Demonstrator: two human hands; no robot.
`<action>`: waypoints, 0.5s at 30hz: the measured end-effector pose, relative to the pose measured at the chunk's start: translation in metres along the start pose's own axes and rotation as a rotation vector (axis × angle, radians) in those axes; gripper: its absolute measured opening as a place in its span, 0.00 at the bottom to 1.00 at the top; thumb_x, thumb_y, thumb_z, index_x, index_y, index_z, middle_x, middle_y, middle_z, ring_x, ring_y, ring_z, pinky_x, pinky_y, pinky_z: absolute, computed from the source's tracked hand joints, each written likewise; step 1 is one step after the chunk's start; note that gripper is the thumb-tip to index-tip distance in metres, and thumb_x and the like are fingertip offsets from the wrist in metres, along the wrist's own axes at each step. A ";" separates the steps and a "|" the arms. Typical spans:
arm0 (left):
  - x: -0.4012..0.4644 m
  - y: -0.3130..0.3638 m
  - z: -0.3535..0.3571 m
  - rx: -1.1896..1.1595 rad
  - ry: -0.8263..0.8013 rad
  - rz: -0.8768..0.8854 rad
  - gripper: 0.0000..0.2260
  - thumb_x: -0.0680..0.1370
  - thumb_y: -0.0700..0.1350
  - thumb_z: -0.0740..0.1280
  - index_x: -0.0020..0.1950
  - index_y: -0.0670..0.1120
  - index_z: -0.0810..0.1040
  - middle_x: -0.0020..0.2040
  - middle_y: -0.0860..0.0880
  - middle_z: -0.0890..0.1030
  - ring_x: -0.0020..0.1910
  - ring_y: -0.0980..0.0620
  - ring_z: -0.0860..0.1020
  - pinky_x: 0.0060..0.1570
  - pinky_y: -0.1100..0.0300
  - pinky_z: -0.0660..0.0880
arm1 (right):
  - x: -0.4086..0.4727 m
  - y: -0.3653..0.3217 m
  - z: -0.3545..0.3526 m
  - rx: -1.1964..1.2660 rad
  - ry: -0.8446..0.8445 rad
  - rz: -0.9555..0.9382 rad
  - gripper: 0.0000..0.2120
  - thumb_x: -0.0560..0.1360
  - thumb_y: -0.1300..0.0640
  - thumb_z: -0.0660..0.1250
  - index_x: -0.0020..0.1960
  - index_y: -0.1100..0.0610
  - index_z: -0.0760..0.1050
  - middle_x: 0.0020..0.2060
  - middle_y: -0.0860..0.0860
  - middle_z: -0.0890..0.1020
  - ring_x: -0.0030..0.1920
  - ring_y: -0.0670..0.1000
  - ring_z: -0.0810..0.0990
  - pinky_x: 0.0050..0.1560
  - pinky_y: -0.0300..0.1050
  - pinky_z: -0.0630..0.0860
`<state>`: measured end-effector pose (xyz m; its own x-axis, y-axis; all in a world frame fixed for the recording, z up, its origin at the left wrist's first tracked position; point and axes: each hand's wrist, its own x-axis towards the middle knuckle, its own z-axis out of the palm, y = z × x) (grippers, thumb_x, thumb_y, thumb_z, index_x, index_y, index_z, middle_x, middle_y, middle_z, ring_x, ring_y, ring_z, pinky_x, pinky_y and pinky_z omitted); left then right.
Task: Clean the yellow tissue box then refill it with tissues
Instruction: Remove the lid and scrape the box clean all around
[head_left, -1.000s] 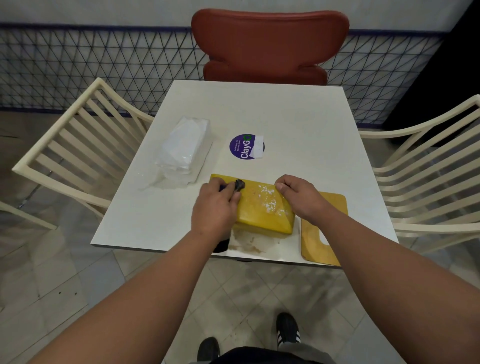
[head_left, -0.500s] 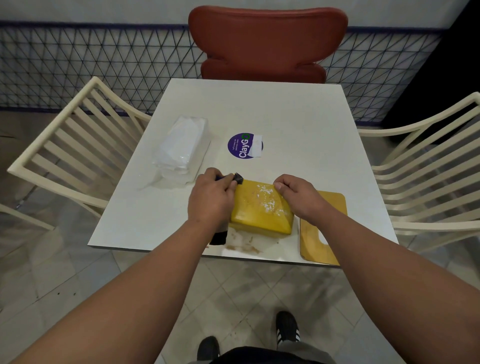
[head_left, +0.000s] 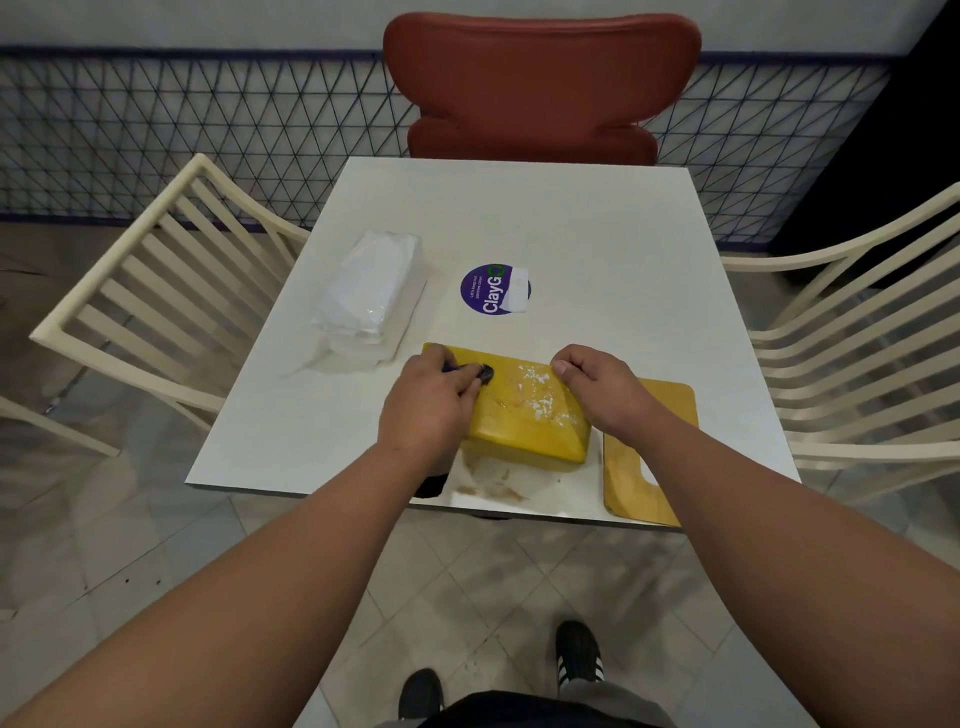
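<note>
A person stands at the near edge of a square white surface (head_left: 597, 249). The yellow rectangular plastic tissue box (head_left: 524, 415) lies on it near that edge, w/ white specks across its top face. The left hand (head_left: 426, 410) sits on the box's left end, fingers curled around a small dark cloth or scrubber (head_left: 484, 372) pressed against the top. The right hand (head_left: 602, 389) grips the box's far right edge, fingers curled over it.

Just right of the box, partly under the right forearm, lies a flat yellow panel w/ rounded corners (head_left: 670, 415), touching the surface edge. In front of the box the surface shows brownish smears (head_left: 493, 483). A clear plastic pack of white tissues (head_left: 371, 293) lies to the box's far left, apart from it. A round purple "ClayGo" sticker (head_left: 494, 289) sits toward the middle.

Around: a red chair (head_left: 540, 78) opposite, cream slatted chairs left (head_left: 156, 291) & right (head_left: 857, 338).
</note>
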<state>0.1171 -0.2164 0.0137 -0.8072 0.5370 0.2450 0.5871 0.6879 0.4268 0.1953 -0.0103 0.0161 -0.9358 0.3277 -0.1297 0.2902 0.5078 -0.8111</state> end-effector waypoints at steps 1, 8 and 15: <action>-0.004 0.001 0.000 -0.002 0.001 0.041 0.12 0.79 0.50 0.63 0.58 0.49 0.82 0.52 0.46 0.75 0.51 0.45 0.73 0.47 0.54 0.75 | 0.000 0.000 0.000 0.000 0.001 0.001 0.09 0.81 0.54 0.58 0.50 0.54 0.76 0.43 0.49 0.79 0.44 0.49 0.74 0.46 0.44 0.71; -0.014 0.003 0.001 0.002 -0.048 0.174 0.12 0.78 0.49 0.64 0.56 0.49 0.83 0.50 0.47 0.76 0.47 0.45 0.76 0.43 0.54 0.76 | -0.001 0.000 0.000 -0.003 0.003 -0.003 0.10 0.81 0.53 0.58 0.50 0.55 0.76 0.44 0.50 0.79 0.45 0.50 0.74 0.46 0.44 0.71; -0.032 0.009 0.005 -0.022 -0.081 0.255 0.11 0.77 0.49 0.66 0.56 0.48 0.83 0.49 0.47 0.77 0.46 0.46 0.76 0.41 0.55 0.77 | 0.000 0.000 0.001 -0.001 0.012 -0.007 0.09 0.81 0.53 0.58 0.48 0.53 0.76 0.40 0.47 0.77 0.42 0.48 0.73 0.42 0.41 0.69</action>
<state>0.1486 -0.2249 0.0051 -0.6250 0.7299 0.2769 0.7690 0.5145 0.3794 0.1947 -0.0111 0.0160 -0.9354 0.3336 -0.1171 0.2838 0.5108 -0.8115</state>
